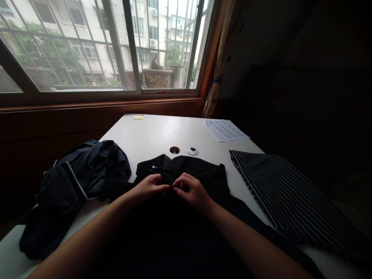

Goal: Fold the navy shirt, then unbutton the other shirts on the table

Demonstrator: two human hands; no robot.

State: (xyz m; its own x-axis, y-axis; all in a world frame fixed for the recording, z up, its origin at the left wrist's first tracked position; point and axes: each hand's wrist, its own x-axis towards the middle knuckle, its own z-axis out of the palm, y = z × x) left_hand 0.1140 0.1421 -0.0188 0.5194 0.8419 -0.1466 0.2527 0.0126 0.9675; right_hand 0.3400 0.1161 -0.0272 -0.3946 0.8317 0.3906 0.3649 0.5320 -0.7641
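A black collared shirt (203, 170) lies flat on the white table (157, 133) in front of me, collar toward the window. My left hand (149, 186) and my right hand (192, 192) meet at the shirt's front placket just below the collar. Both hands have their fingers pinched together on the fabric there, fingertips almost touching each other. What exactly sits between the fingertips is too dark to make out.
A crumpled navy garment with white piping (75, 182) lies at the left. A dark striped garment (290, 197) lies at the right. A paper sheet (225, 130), yellow sticky note (138, 116), cable hole (174, 150) and its white cap (192, 151) are farther back. A window stands behind.
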